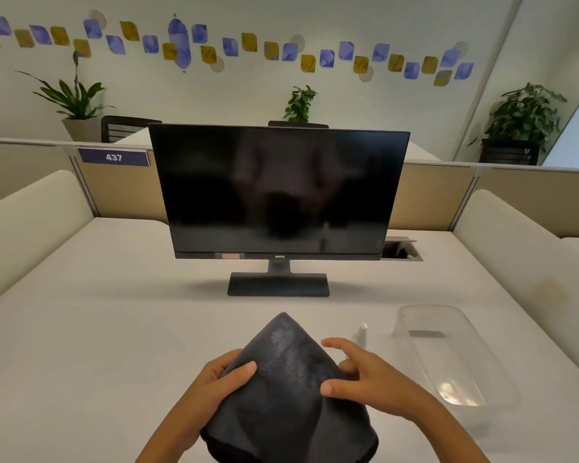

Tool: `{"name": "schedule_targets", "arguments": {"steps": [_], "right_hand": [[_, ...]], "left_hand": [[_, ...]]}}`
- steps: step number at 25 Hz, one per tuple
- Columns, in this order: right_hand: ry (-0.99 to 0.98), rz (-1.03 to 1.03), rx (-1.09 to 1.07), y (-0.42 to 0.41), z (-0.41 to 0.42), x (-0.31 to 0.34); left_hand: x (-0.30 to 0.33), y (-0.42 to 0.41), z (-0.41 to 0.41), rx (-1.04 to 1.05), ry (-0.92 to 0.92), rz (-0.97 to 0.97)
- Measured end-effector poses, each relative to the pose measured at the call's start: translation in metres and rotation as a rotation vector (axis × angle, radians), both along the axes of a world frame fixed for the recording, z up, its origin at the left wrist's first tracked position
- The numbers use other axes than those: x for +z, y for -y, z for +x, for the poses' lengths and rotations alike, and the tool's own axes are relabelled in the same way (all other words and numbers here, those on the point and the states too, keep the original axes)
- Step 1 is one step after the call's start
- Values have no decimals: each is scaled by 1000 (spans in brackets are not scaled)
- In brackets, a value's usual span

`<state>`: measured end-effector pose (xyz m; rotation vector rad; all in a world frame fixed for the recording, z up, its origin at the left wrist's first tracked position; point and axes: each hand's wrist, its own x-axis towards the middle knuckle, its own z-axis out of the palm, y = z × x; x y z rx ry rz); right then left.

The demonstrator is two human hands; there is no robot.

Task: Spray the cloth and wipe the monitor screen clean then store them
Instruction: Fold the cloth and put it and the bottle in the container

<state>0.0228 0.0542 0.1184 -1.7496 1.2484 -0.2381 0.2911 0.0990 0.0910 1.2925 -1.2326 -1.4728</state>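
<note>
Holding the dark cloth [288, 389] above the near edge of the desk [97, 329], I see my left hand [219, 382] pinching its left side, thumb on top. My right hand [365, 375] touches its right edge, fingers spread loosely. Behind stands the spray bottle [361, 334], beside a clear tray [448, 355]; the monitor [278, 192] is beyond.
</note>
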Motion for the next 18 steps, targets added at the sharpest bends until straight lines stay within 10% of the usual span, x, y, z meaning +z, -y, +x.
{"name": "schedule_targets", "arguments": {"steps": [11, 18], "right_hand": [[154, -43, -145, 16, 17, -2], [-336, -442, -86, 42, 71, -59]], "left_hand": [[-11, -3, 45, 59, -116, 72], [-71, 20, 57, 72, 535, 47]]}}
